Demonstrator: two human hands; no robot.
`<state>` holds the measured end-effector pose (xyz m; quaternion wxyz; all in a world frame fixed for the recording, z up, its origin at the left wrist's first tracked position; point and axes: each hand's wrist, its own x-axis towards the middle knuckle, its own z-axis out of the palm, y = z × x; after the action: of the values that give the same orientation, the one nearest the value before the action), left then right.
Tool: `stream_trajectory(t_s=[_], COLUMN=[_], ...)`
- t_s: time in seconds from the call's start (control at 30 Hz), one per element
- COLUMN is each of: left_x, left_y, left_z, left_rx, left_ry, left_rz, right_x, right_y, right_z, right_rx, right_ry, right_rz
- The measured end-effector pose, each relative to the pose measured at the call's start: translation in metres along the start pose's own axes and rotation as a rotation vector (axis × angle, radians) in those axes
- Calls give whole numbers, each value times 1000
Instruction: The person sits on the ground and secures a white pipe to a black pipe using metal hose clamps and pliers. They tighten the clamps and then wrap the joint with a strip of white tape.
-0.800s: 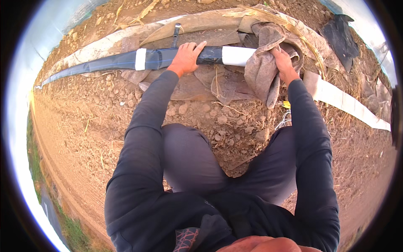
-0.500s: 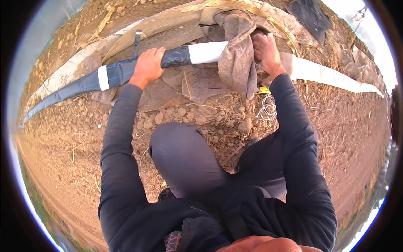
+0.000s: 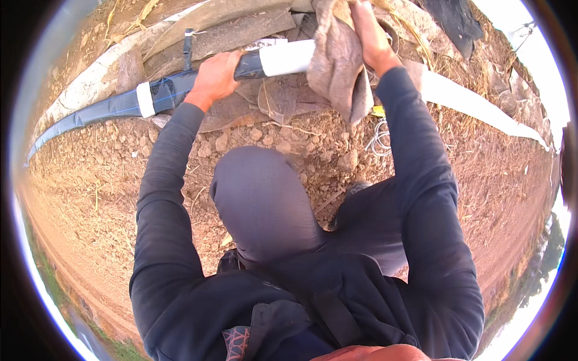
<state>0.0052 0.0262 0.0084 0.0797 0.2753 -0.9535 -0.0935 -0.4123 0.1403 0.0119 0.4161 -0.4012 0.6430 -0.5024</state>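
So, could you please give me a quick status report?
Left fingers over black hose; right fingers at brown cloth; cloth covers right end of wide white band.

A long, dark hose with a thin blue line passes under the left hand (image 3: 215, 77), stretching away to its left; a narrow white band (image 3: 145, 100) crosses the hose (image 3: 171, 90) there, a broad white wrap (image 3: 288, 58) to the hand's right. A crumpled grey-brown cloth (image 3: 337, 63), folded over the wrap's end, lies against the right hand (image 3: 372, 39).

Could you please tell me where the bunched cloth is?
In the head view, the bunched cloth is at the top edge, just right of centre, between the wide white band and the right hand.
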Motion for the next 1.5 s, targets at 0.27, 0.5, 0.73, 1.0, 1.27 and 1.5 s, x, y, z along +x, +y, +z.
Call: stream_trajectory(t_s=[0.27,0.5,0.73,1.0,1.27,1.5], left_x=[4,6,14,36,16,28], left_y=[-1,19,7,-29,-5,-2], left_z=[-17,4,11,-3,18,21], left_rx=[44,7,-48,-138,78,-111], left_ry=[68,-125,-176,-611,-290,324], left_rz=[134,82,22,-121,-71,-163], right_x=[-56,-59,-86,-66,-63,-64], right_y=[-74,7,45,85,83,86], right_z=[-36,44,17,20,63,53], right_rx=[6,48,-11,349,222,53], right_ry=[413,397,169,239,403,461], right_rz=[-172,-115,167,302,70,175])
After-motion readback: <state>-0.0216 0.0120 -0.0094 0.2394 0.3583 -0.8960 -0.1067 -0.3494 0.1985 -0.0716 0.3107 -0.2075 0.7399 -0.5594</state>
